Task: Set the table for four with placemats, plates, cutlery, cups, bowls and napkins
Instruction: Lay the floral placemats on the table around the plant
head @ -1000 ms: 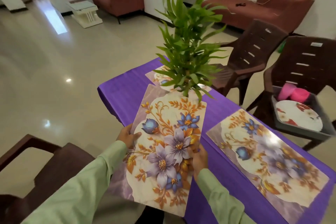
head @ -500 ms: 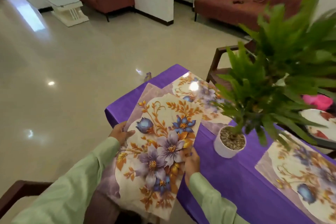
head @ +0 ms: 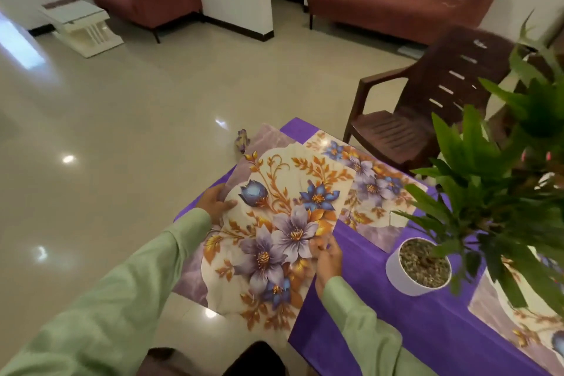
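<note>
I hold a floral placemat (head: pixel 274 232) with purple and blue flowers over the left end of the table with the purple cloth (head: pixel 427 330). My left hand (head: pixel 215 201) grips its left edge and my right hand (head: pixel 326 259) pinches its right edge. Part of the mat hangs past the table's near-left side. A second floral placemat (head: pixel 372 189) lies flat on the cloth at the far corner, partly under the held one. A third placemat (head: pixel 525 323) lies at the right, partly hidden by leaves.
A green plant in a white pot (head: pixel 418 268) stands mid-table, its leaves filling the right side. A brown plastic chair (head: pixel 427 110) stands beyond the far table edge. Red sofas and a white low table (head: pixel 81 26) stand by the walls across the shiny floor.
The view has swung further left along the table, and the plant now sits further right. Both hands keep their hold on the placemat, which now overlaps the far mat more.
</note>
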{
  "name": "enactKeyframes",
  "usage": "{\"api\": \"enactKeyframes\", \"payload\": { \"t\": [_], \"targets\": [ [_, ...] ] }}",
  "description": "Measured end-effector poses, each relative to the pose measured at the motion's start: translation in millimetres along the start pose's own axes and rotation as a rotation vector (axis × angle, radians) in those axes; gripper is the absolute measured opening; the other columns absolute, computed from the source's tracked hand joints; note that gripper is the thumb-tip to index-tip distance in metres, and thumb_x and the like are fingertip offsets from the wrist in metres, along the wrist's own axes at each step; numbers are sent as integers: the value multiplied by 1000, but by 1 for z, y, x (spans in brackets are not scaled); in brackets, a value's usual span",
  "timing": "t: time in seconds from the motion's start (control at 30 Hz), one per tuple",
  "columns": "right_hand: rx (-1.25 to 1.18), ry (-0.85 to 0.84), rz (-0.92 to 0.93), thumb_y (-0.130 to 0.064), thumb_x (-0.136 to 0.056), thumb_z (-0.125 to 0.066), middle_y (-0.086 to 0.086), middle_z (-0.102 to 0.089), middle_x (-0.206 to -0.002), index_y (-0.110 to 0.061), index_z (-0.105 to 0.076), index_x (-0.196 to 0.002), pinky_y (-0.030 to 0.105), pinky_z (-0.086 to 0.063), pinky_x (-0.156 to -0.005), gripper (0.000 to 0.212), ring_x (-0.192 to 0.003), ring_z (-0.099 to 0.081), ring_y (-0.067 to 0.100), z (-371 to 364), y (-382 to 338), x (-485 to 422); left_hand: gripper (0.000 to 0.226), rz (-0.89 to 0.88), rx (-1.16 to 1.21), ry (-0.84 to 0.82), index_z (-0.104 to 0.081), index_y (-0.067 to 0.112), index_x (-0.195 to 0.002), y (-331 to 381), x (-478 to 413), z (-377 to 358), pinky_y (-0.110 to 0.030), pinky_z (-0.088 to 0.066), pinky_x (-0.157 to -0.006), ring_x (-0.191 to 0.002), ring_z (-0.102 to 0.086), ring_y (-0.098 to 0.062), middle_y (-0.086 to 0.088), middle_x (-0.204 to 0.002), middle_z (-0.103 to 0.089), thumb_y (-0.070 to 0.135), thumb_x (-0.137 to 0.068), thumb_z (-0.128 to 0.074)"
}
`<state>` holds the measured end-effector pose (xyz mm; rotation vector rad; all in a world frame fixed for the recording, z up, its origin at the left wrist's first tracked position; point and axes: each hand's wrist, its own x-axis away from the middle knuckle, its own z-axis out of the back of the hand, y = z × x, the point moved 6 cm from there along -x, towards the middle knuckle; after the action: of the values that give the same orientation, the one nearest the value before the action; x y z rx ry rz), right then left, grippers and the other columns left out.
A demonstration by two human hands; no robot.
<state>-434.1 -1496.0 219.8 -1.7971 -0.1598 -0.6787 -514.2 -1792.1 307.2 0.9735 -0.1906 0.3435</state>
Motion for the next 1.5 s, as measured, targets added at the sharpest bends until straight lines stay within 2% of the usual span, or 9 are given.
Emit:
{"api": "enactKeyframes", "payload": {
  "t": [0.4,0.5,0.6,0.73,0.93,1.07,1.17,1.37,1.5],
  "targets": [
    [-199,312,-2,2,-88,-65,1,-62,-83,-18,-65,-94,31,-46,-63,21,-72,-54,16,-11,0,-30,37,-183,-95,-267,-57,-6,-123,64,-102,-41,-41,-51,-88,-107,-61,-33,-19,-114,-64,-5,-87,-66],
    [-238,417,14,3,-85,-64,1,-59,-78,-22,-66,-79,33,-45,-65,26,-72,-52,17,-26,5,-32,35,-246,-124,-307,-58,-8,-118,71,-132,-51,-26,-46,-74,-95,-57,-24,-9,-101,-59,-3,-85,-69],
    [-335,558,-10,7,-86,-55,1,-49,-73,-24,-57,-66,30,-38,-56,37,-68,-44,18,-46,24,-22,45,-290,-173,-306,-61,-1,-114,72,-165,-54,-33,-41,-79,-94,-56,-25,-12,-102,-60,12,-77,-82],
    [-472,738,-56,9,-93,-46,-2,-54,-70,-15,-65,-93,21,-44,-46,30,-59,-49,13,-73,55,3,40,-333,-138,-317,-61,10,-101,61,-176,-61,-41,-48,-81,-85,-56,-27,-4,-94,-60,19,-71,-87],
    [-637,898,-73,-1,-92,-59,3,-71,-90,-23,-70,-96,31,-56,-61,25,-76,-66,20,-104,92,27,68,-456,-268,-477,-56,21,-131,21,-154,-77,-44,-44,-101,-112,-60,-27,-4,-127,-61,24,-71,-87],
    [-674,985,-148,-10,-91,-62,6,-70,-91,-22,-66,-99,29,-55,-57,14,-73,-65,21,-121,116,37,73,-661,-521,-501,-46,18,-142,-9,-122,-77,-47,-16,-116,-143,-33,-27,-5,-150,-42,32,-79,-79],
    [-647,918,-297,-23,-91,-63,8,-69,-108,-21,-63,-121,34,-55,-66,30,-88,-67,28,-134,137,37,73,-708,-587,-593,-40,22,-147,-44,-101,-77,-50,-15,-119,-147,-22,-30,-6,-157,-30,35,-83,-74],
    [-51,354,-604,-26,-95,-58,20,-72,-84,1,-64,-101,34,-55,-54,28,-68,-69,32,-143,130,67,91,-629,-981,-749,-9,42,-154,-104,-84,-84,-52,1,-119,-151,12,-27,3,-165,8,69,-81,-57],
    [696,580,-219,-28,-91,-61,11,-70,-81,-11,-69,-92,40,-52,-62,19,-75,-66,32,-84,93,60,97,-710,-1113,-757,-1,44,-153,-111,-89,-88,-55,0,-119,-149,17,-31,1,-163,16,65,-81,-62]
  ]
}}
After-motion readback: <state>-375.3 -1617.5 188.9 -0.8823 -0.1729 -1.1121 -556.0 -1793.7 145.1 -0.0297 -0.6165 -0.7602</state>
